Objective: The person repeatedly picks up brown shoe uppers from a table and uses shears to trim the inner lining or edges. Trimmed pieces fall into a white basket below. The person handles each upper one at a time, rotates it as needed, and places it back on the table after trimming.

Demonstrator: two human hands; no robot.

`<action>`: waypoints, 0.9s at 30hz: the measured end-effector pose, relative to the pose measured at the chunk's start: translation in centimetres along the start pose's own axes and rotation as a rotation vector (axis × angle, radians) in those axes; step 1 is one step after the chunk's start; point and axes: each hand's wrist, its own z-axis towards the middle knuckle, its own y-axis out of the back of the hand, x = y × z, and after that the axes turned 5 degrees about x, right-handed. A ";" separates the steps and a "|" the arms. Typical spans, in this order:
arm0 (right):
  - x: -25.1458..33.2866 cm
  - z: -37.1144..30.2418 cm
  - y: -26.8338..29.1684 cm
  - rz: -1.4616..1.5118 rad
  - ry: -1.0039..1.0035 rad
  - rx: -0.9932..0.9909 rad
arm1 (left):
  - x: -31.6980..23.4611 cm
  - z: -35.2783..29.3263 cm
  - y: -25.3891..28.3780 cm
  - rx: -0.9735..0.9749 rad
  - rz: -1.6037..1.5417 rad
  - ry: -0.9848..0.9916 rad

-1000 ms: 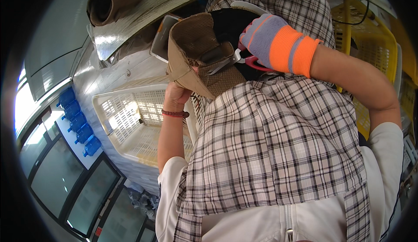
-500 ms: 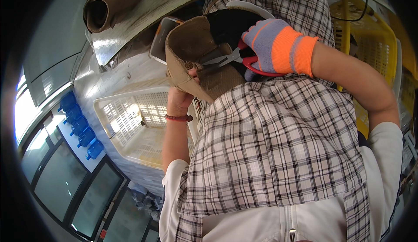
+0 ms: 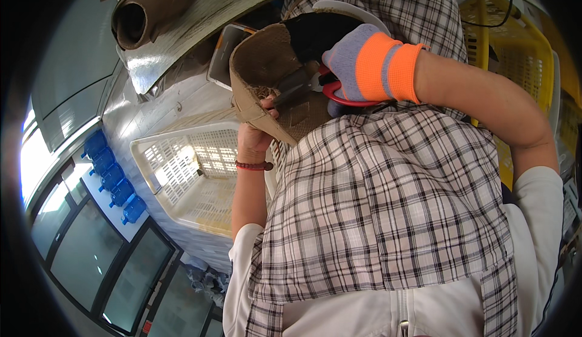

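A brown, coarse fabric piece (image 3: 257, 52), hollow like a cap with a black inside, lies over my lap. My left hand (image 3: 259, 138) is closed on its left edge, fingertips showing inside near some frayed threads. In my right hand (image 3: 357, 58), which wears a grey and orange knit glove, are scissors (image 3: 351, 99) with red handles. Their blades point left into the hollow, close to my left fingertips. Whether the blades are open or closed is unclear. A white curved strip (image 3: 357, 10) runs behind the black part.
A worn table (image 3: 242, 3) edges the top, bearing a brown tube-shaped piece (image 3: 136, 19). A cream plastic basket (image 3: 200, 203) stands at left, a yellow basket (image 3: 533, 40) at right. A grey box (image 3: 221, 64) sits beside the fabric. Blue water bottles (image 3: 112, 176) line the far left.
My right hand and the scissors have moved left, deeper into the brown fabric piece. Blades that showed apart are now darker and less distinct. My left hand keeps its hold.
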 end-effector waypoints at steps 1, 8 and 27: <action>0.1 -0.1 0.1 -0.005 -0.006 0.009 | 0.1 0.2 0.2 -0.005 0.000 0.001; 0.2 -0.1 0.1 -0.033 -0.003 0.032 | 0.2 0.5 0.3 0.005 -0.010 -0.005; -7.4 1.9 2.1 0.604 0.051 0.657 | -1.1 6.5 0.4 0.136 0.815 -0.489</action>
